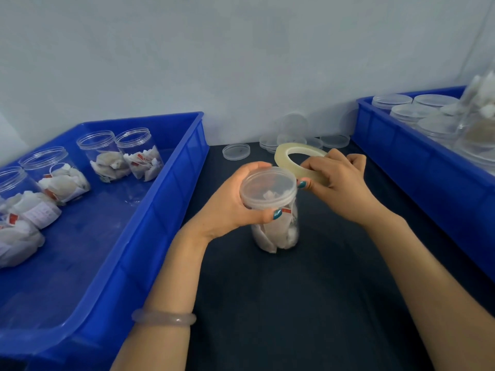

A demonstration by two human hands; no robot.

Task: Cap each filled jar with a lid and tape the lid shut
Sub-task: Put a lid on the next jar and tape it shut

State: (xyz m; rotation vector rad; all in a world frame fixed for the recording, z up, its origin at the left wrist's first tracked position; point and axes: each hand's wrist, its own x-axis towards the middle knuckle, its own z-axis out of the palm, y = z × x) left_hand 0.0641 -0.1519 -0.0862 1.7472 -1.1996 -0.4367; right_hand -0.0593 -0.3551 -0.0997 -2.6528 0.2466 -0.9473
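A clear jar (278, 231) filled with tea bags stands on the dark table, capped with a translucent lid (267, 187). My left hand (235, 199) grips the jar just under the lid, thumb in front, fingers behind. My right hand (337, 183) holds a roll of clear tape (289, 153) tilted beside the lid, its thumb touching the lid's right edge. The tape's loose end is too faint to see.
A blue bin (128, 263) on the left holds several uncapped filled jars (139, 156). Another blue bin (417, 167) on the right holds capped jars (434, 100). Loose lids (236, 151) lie at the back of the table near the wall.
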